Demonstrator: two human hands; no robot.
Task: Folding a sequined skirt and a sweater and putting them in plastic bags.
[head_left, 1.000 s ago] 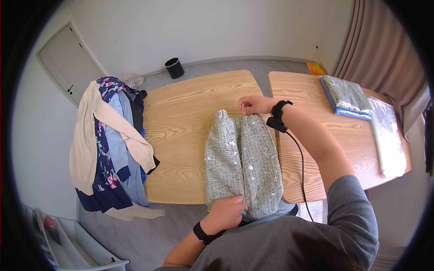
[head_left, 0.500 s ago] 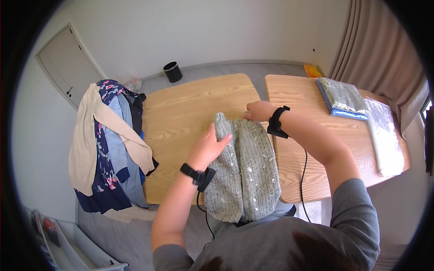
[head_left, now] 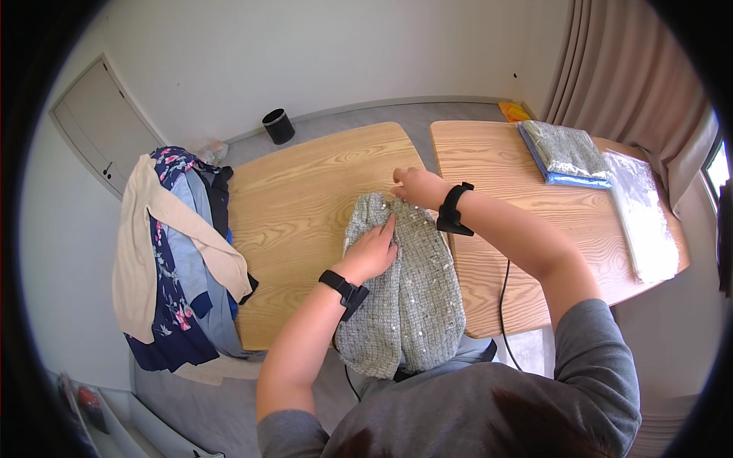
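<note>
A grey tweed garment (head_left: pixel 427 298) with shiny sequins lies lengthwise in front of me, a seam or fold running down its middle. It rests partly on the table, and its rounded near end reaches my lap. My left hand (head_left: pixel 372 252) lies on its upper left part, fingers stretched out and the index finger pointing along the middle line. At the garment's far right corner is my right hand (head_left: pixel 420 188), fingers bent and slightly apart. No cloth shows between those fingers, and their undersides are hidden. Each wrist wears a black strap with a small device.
Clothes (head_left: pixel 179 259) in beige, floral navy, light blue and black hang over the left table edge. On the right table (head_left: pixel 489 229) lie folded garments in clear bags (head_left: pixel 565 153) and clear plastic packaging (head_left: pixel 645 217). A gap separates the tables; a black cable (head_left: pixel 504 305) hangs beside my right side.
My left hand has moved onto the garment's middle from its left edge. My right hand has shifted left and away from me. The garment's far end now looks flatter and closed up.
</note>
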